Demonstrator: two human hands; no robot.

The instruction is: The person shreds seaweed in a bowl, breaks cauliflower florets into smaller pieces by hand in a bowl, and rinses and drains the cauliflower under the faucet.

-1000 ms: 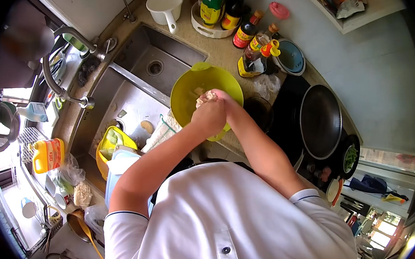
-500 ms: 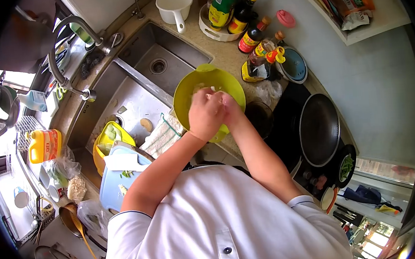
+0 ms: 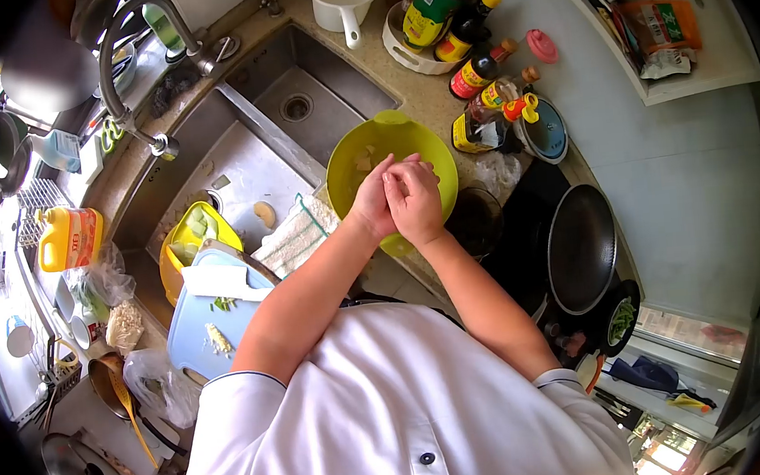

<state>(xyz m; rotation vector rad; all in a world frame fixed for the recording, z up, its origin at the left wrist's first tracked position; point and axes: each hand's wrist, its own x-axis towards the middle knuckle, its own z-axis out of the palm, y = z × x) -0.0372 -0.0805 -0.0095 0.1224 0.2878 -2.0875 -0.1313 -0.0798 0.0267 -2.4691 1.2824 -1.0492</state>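
Note:
Over the yellow-green bowl, my left hand and my right hand are pressed together, palm to palm, with their fingers closed. Whatever lies between the palms is hidden. A few pale pieces rest inside the bowl, just beyond my fingertips. The bowl sits on the counter beside the sink's edge, and both wrists cross its near rim.
Left of the bowl are a folded cloth, a double sink, a yellow container of green pieces and a blue board with a cleaver. Sauce bottles and a wok stand to the right.
My hands have gone from clasping pale pieces to lying flatter against each other, the pieces now out of sight between or below them. The view has shifted, showing more of the blue board.

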